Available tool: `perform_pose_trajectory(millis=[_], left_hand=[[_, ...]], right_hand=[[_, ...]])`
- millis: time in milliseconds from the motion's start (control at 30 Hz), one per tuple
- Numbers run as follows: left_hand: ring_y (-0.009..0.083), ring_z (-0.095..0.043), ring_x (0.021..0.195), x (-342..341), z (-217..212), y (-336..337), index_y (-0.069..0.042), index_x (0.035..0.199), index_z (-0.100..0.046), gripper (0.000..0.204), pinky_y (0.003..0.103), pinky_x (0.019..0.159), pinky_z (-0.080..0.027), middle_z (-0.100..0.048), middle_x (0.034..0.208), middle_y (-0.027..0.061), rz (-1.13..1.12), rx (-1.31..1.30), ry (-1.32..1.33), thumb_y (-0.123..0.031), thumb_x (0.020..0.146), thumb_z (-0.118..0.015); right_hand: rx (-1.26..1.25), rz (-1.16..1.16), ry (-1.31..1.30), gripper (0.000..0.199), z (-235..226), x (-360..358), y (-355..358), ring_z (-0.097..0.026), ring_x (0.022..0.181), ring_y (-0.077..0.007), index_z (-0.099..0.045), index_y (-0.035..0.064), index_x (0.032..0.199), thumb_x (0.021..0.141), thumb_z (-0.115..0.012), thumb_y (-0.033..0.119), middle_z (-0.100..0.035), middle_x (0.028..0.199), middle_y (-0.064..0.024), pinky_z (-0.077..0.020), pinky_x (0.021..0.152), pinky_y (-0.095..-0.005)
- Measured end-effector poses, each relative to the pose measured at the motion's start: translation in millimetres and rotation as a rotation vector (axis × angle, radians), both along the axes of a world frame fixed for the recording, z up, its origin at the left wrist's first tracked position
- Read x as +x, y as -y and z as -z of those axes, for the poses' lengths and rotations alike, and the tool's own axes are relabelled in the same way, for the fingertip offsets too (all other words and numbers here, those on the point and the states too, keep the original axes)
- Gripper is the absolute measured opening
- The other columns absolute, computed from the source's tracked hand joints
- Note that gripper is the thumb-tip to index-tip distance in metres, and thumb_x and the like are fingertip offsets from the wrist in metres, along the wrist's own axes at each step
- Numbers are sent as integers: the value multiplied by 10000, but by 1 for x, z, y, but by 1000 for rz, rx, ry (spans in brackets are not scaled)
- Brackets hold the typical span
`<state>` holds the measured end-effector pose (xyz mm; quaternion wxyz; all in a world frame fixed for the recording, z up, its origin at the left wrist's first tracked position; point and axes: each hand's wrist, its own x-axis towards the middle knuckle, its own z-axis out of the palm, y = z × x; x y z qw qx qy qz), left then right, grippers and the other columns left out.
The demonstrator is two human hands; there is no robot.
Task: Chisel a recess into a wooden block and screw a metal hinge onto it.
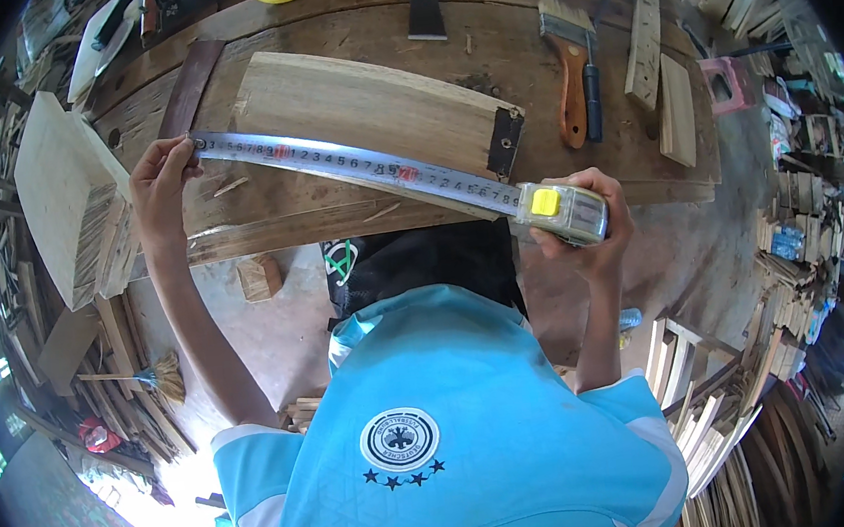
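A tape measure [566,213] with a clear case and a yellow button is in my right hand [607,215], fingers wrapped round the case. Its silver blade [343,165] is drawn out to the left, and my left hand [161,176] pinches the blade's free end between thumb and fingers. The blade runs over the near edge of a pale wooden board [358,103] lying on the workbench [267,217]. A dark metal piece with holes [505,142] sits at the board's right end. Part of the board's near edge is hidden under the blade.
On the bench lie a paintbrush [569,70], a dark-handled tool [593,103], a dark flat blade [425,2], a dark strip [192,88] and narrow boards [675,111]. A thick wooden block [70,199] stands at the left. Stacked timber [714,388] and a broom [163,376] are around the floor.
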<state>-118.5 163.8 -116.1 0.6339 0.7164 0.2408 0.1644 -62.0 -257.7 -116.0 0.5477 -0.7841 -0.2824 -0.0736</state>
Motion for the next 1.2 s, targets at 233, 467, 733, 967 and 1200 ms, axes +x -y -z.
perform_pose_trajectory(millis=[233, 467, 733, 967, 1200], left_hand=[[59, -546, 657, 8, -11, 46, 2, 884, -649, 119, 188, 614, -453, -607, 744, 15, 102, 63, -39, -90, 826, -601], [73, -554, 683, 6, -8, 37, 32, 931, -636, 165, 200, 638, -456, -624, 789, 36, 133, -98, 5, -88, 824, -599], [68, -563, 689, -2, 6, -23, 24, 948, -632, 160, 166, 636, -454, -629, 824, 45, 9, -143, 52, -80, 829, -605], [77, -573, 695, 2, 0, 1, 20, 950, -635, 147, 183, 646, -460, -632, 817, 44, 44, -134, 37, -63, 836, -594], [87, -590, 671, 7, -4, 12, 32, 903, -656, 155, 189, 631, -488, -645, 774, 63, 131, -104, -50, -88, 808, -637]], right_hand=[[-36, -40, 62, 549, -3, 0, -8, -621, 842, -180, -479, 37, 1017, 575, -792, 130, -612, 903, -105, -493, 771, -306], [-89, -2, 33, 544, -11, 0, -6, -608, 820, -161, -499, 42, 1016, 566, -792, 130, -614, 885, -79, -485, 762, -293], [-197, 123, 46, 505, -12, 3, 43, -598, 770, -151, -533, 66, 966, 544, -804, 129, -598, 898, -61, -488, 710, -281], [-112, -35, 55, 516, -12, 3, -7, -606, 756, -155, -521, 72, 982, 554, -802, 132, -603, 869, -65, -489, 693, -284], [-105, 55, 91, 521, -11, -1, -10, -592, 758, -136, -526, 48, 986, 533, -776, 111, -590, 855, -47, -483, 724, -270]])
